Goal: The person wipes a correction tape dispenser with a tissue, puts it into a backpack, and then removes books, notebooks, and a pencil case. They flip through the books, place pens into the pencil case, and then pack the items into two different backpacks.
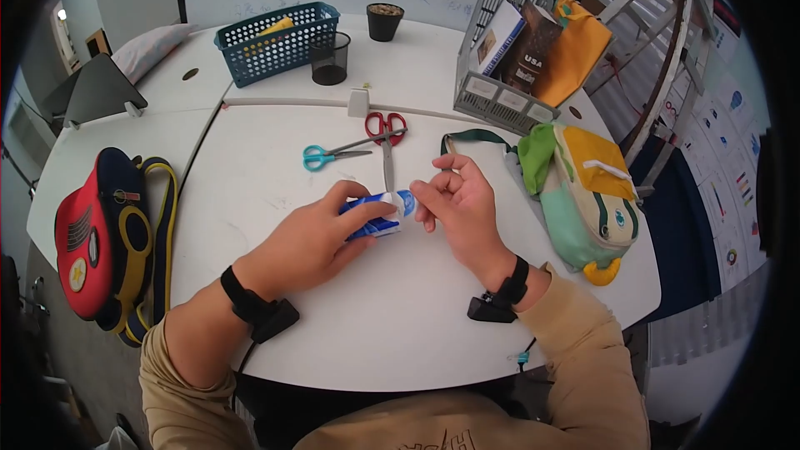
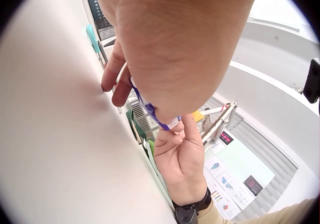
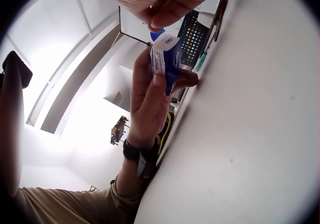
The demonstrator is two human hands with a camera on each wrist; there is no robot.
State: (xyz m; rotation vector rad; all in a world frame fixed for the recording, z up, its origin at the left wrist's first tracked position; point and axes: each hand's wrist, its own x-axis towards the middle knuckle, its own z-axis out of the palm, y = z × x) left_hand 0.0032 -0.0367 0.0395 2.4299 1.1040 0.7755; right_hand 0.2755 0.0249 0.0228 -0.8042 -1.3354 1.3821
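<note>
A small blue-and-white packet (image 1: 375, 212) is gripped by my left hand (image 1: 300, 237), thumb on the near side and fingers round it, low over the white table (image 1: 275, 317). In the right wrist view its end shows a white flap (image 3: 167, 43) and a blue flap (image 3: 156, 35). My right hand (image 1: 467, 212) is at that end, thumb tip right at the blue flap and the other fingers loosely bent; whether they pinch it I cannot tell. Beyond the packet lie red-handled scissors (image 1: 385, 129) and teal-handled scissors (image 1: 317, 157), blades overlapping.
A red-and-navy backpack (image 1: 90, 237) stands at the left, a green-and-cream backpack (image 1: 583, 200) at the right. Towards the back are a teal basket (image 1: 237, 67), a black mesh cup (image 1: 329, 58), a potted plant (image 1: 384, 23) and a grey crate (image 1: 492, 104) holding books and a yellow bag.
</note>
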